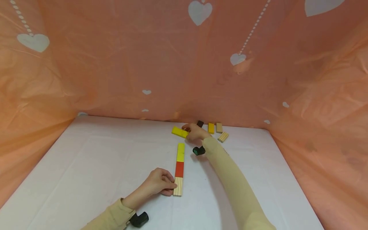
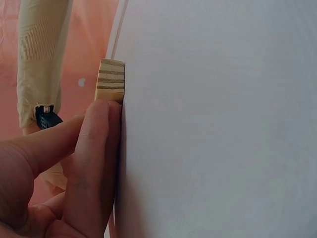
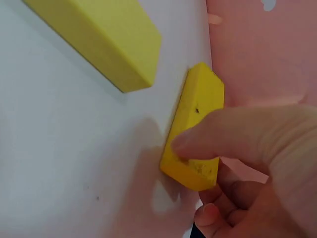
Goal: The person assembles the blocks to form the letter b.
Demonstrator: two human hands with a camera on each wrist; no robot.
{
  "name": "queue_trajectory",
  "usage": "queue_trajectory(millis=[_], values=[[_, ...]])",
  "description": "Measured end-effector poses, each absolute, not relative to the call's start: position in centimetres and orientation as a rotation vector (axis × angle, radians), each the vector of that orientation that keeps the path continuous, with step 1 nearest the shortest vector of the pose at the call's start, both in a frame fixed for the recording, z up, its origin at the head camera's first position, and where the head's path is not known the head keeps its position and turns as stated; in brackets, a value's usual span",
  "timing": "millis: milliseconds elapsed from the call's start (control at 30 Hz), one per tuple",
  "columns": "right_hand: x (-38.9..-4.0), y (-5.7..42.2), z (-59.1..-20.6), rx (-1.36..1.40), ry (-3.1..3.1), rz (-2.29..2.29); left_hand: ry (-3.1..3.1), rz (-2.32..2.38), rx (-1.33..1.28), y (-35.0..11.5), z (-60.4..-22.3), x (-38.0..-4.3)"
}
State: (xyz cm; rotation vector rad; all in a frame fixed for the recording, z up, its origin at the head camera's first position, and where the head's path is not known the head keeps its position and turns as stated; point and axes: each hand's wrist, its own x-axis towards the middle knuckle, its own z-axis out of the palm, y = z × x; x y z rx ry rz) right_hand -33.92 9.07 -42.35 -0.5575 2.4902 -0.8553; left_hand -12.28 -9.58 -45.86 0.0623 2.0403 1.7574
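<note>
My right hand (image 1: 196, 133) pinches a yellow wooden block (image 1: 179, 131) at its right end, just beyond a straight row on the table. In the right wrist view the thumb lies over this block's near end. The row runs away from me, end to end: a plain wood-grained block (image 1: 178, 188) nearest, a red block (image 1: 179, 169) in the middle, another yellow block (image 1: 180, 152) farthest. At the near end my left hand (image 1: 159, 182) holds the plain block from its left side, the thumb at its upper edge. The left wrist view shows fingertips against the striped end of this block.
Along the table's back edge lie a dark block (image 1: 200, 123), an amber-yellow block (image 1: 211, 128) and a light wood block (image 1: 219, 127). A striped wood block (image 1: 223, 137) lies in front of them. Behind the white table (image 1: 115, 153) hangs an orange curtain (image 1: 129, 64) with hearts.
</note>
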Motion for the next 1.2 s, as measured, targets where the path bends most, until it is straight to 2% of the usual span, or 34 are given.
queue_trajectory(millis=[567,1200], values=[[-32.9,9.0,-42.1,-0.705,2.646,-0.868,2.065,1.727,0.064,-9.5,-46.0,-12.2],[-31.2,10.9,-43.4,-0.384,2.581,-1.469,1.999,1.794,0.104,-9.6,-46.6,-12.4]])
